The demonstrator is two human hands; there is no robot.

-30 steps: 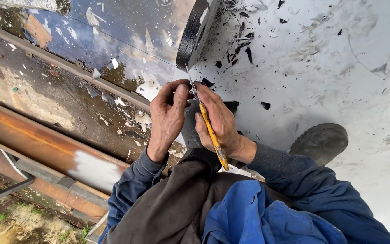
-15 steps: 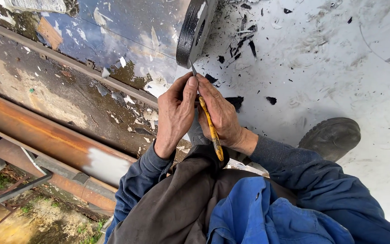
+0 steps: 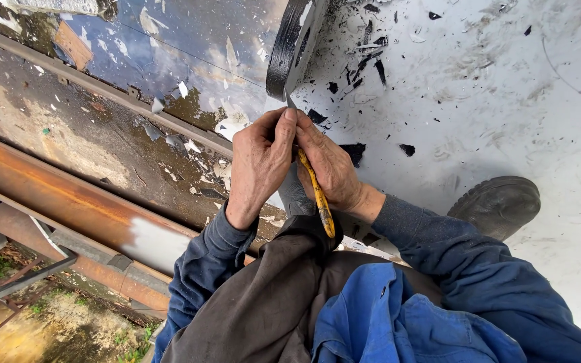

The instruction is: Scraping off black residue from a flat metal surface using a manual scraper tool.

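My right hand (image 3: 331,167) grips a thin knife with a yellow handle (image 3: 317,195); its blade points up toward a black curved strip (image 3: 292,42) standing on edge. My left hand (image 3: 258,163) closes over the front of the tool, fingertips pressed near the blade by the strip's lower end. Both hands touch each other just above my knee in dark trousers (image 3: 263,302). The blade tip is mostly hidden by my fingers.
White surface (image 3: 492,101) littered with black shavings lies to the right, with my dark boot (image 3: 499,204) on it. A rusty pipe (image 3: 48,195) and metal rail (image 3: 102,94) run diagonally at left. Wet ground with paint flakes lies between.
The hands hold the same grip on the knife at the strip's end; the view has shifted slightly, and my left fingers have pressed a little closer to the blade.
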